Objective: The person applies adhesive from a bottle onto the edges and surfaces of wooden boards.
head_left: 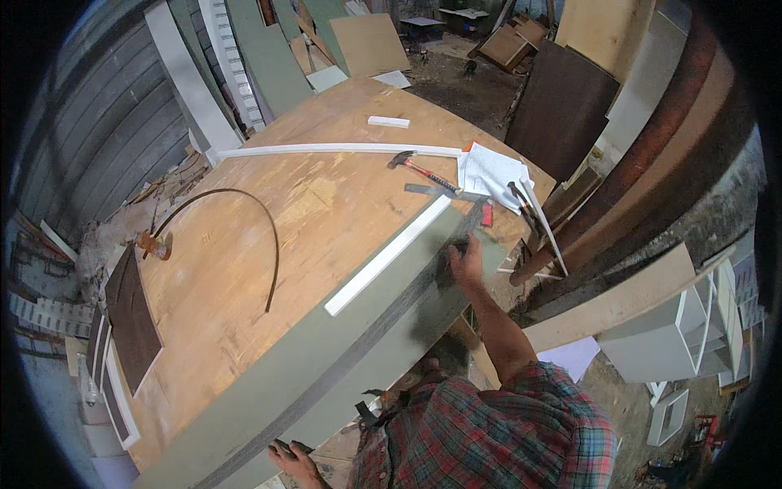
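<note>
A long grey-green board (232, 414) lies slantwise along the near side of the wooden table. A dark grey strip (326, 380) runs lengthwise over it. Toward the board's far right end, my right hand (466, 262) rests beside this strip, fingers spread and touching the surface. At the near edge, low in the picture, my left hand (298, 464) lies with its fingers stretched onto the board; its lower part is cut off. A narrow white strip (389, 254) sits along the board's far edge. Just beyond my right hand is a small red object (487, 215).
Farther up the table (212, 306) lie a claw hammer (423, 173), a metal ruler (428, 190), white paper (493, 175), a long white strip (342, 148), and a curved dark edging band (273, 236). Brown pipes (631, 212) stand at right, a white cabinet frame (664, 334) below them.
</note>
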Available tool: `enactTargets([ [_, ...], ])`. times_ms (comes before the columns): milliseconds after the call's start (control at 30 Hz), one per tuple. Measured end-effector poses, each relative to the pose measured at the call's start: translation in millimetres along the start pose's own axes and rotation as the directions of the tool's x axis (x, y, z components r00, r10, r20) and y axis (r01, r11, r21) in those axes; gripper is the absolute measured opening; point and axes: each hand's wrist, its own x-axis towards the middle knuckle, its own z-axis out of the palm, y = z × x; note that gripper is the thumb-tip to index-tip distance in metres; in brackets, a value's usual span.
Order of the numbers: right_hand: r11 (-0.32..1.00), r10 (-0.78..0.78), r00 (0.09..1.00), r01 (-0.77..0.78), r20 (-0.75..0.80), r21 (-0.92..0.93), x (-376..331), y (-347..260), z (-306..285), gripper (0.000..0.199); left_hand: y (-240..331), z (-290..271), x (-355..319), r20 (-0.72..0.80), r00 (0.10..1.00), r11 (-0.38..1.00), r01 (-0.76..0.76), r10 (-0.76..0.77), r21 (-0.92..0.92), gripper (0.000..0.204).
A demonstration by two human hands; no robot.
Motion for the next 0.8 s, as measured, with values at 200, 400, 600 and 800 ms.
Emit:
enactTargets([
  [200, 0.975, 0.153, 0.987, -0.158, 0.040, 0.159, 100, 42, -3, 0.067, 152, 52, 19, 0.007, 0.980, 0.968, -0.195, 0.199, -0.157, 0.055],
  [400, 0.984, 0.161, 0.979, -0.168, 0.123, 0.054, 135, 108, 14, 0.043, 196, 96, 30, 0.005, 0.974, 0.972, -0.224, 0.226, -0.076, 0.051],
  [600, 0.977, 0.171, 0.974, -0.187, 0.147, 0.105, 133, 125, 1, 0.031, 192, 89, 32, 0.018, 0.994, 0.988, -0.110, 0.109, 0.106, 0.051],
  [800, 0.991, 0.133, 0.922, -0.128, 0.363, -0.037, 129, 82, -9, 0.028, 142, 87, 48, -0.108, 0.986, 0.984, -0.113, 0.129, 0.138, 0.051],
])
